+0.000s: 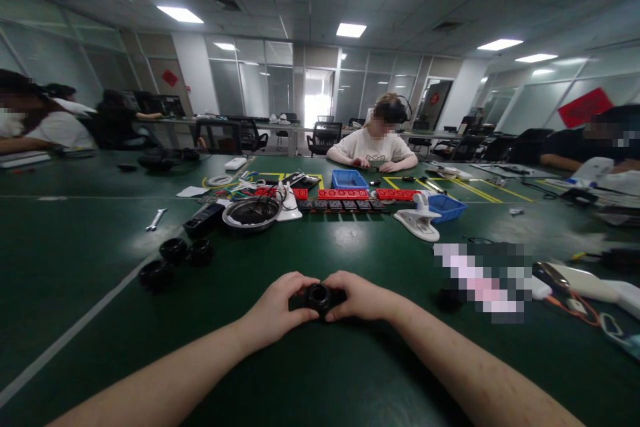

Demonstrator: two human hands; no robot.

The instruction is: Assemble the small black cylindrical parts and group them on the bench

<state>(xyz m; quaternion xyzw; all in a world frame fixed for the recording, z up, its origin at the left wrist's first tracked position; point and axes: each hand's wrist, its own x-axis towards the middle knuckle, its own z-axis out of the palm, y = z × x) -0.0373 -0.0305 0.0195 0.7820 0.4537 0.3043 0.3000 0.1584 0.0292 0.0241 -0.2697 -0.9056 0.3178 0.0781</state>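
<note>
My left hand (277, 310) and my right hand (361, 297) meet over the green table (350, 240), both closed around a small black round part (319, 296) with a hole in its middle. The part sits between my fingertips, close to the table top. Three similar black round parts (175, 260) lie on the table to my left, out of reach of my fingers.
A round metal dish (251, 213), a red and black strip of sockets (345, 200), two blue bins (349, 179), a white clamp (419, 220) and a wrench (156, 219) lie ahead. Cables and white devices (585, 287) sit at the right. A person sits opposite; others sit at both sides.
</note>
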